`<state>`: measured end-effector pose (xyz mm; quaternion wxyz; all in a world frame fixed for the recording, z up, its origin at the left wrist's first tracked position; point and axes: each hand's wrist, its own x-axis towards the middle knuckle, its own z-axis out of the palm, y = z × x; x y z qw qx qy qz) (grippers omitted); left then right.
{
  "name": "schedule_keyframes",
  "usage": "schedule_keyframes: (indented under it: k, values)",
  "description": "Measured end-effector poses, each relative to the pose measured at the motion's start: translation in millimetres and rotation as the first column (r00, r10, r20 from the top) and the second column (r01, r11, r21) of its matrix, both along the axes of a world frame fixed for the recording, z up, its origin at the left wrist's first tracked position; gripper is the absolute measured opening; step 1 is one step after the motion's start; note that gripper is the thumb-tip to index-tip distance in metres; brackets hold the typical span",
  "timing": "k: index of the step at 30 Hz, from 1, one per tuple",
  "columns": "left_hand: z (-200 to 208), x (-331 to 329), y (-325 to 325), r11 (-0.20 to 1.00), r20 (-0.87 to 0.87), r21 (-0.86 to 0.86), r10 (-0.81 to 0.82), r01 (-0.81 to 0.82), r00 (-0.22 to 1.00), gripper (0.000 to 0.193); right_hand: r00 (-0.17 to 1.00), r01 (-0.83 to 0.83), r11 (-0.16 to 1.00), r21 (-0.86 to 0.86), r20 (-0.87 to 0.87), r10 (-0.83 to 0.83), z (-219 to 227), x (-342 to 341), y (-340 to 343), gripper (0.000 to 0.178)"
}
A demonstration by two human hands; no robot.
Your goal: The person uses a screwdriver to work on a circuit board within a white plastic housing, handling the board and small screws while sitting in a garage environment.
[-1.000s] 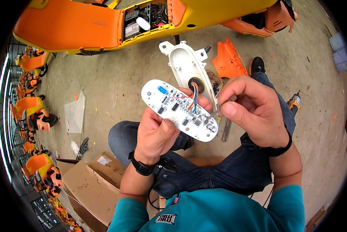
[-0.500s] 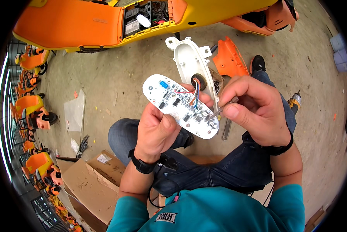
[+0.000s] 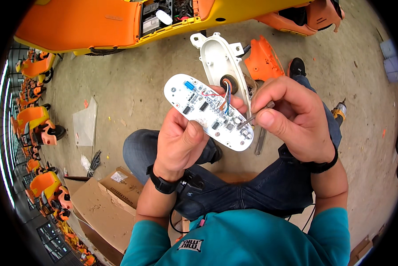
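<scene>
My left hand (image 3: 183, 139) grips a white oval circuit board (image 3: 208, 111) from below, its component side facing up. Thin coloured wires (image 3: 223, 95) run from the board into a white plastic housing (image 3: 221, 62) held just behind it. My right hand (image 3: 292, 117) pinches a thin metal tool (image 3: 253, 117) whose tip touches the right end of the board. A dark wristband sits on each wrist.
An orange and yellow vehicle body (image 3: 132, 22) with an open compartment lies ahead on the concrete floor. A loose orange panel (image 3: 263, 60) lies beside the housing. An open cardboard box (image 3: 103, 204) stands at my left. A power drill (image 3: 338, 113) lies at right. Several orange vehicles (image 3: 39, 128) line the left.
The board and housing have shifted slightly up and right in my hands. My right hand has brought the tool's tip onto the board's right end.
</scene>
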<state>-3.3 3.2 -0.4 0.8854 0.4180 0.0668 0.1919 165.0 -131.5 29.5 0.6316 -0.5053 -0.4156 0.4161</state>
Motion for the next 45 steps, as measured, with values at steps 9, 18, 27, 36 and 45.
schedule_keyframes:
  k: [9,18,27,36,45]
  values:
    - [-1.1,1.6,0.4,1.0,-0.006,0.023,0.004,-0.003,1.0,0.066,1.0,-0.012,1.0,-0.005,0.003,0.012,-0.5,0.4,-0.4,0.015]
    - [-0.6,1.5,-0.3,1.0,-0.013,0.021,0.008,-0.008,1.0,0.067,0.992,0.114,0.992,-0.057,-0.046,-0.117,2.6,7.5,0.3,0.017]
    - [0.0,0.4,-0.3,1.0,-0.013,0.01,-0.007,0.007,1.0,0.067,0.981,0.176,0.982,-0.068,-0.072,-0.18,6.9,4.5,2.5,0.015]
    - [5.3,1.5,-2.2,1.0,-0.086,-0.004,0.014,-0.015,0.996,0.069,0.983,0.143,0.989,-0.042,-0.113,-0.147,6.9,7.9,0.4,0.013]
    - [8.7,0.7,-3.8,0.999,-0.076,-0.033,0.017,-0.019,0.997,0.068,0.978,0.151,0.987,-0.058,-0.139,-0.157,10.5,7.5,-0.5,0.016]
